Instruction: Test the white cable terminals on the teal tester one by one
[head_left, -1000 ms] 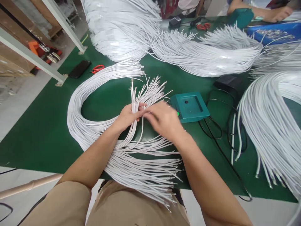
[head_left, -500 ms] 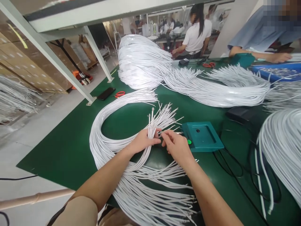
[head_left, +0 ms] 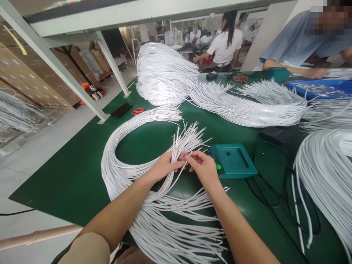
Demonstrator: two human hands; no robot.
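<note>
My left hand [head_left: 168,165] is closed around several white cables [head_left: 176,152] whose ends stick up past the thumb. Close against it, my right hand [head_left: 202,165] pinches one white cable near its end, and the fingertips of both hands meet there. A long looped bundle of white cables [head_left: 110,161] curves round from the left and passes under my left forearm. Its loose ends [head_left: 209,234] fan out in front of me. Just right of my right hand sits a teal device [head_left: 233,160] with a green button [head_left: 218,167].
Red-handled scissors [head_left: 138,111] and a black phone [head_left: 121,110] lie at the left. Large white cable bundles [head_left: 165,73] fill the back, with a coil [head_left: 324,183] at right. A co-worker's hand [head_left: 316,73] is near a blue tray [head_left: 321,88]. Black cords [head_left: 266,200] trail across the green table [head_left: 63,183].
My right hand has moved slightly left against my left hand, and a single cable now shows between its fingers. The view has shifted slightly.
</note>
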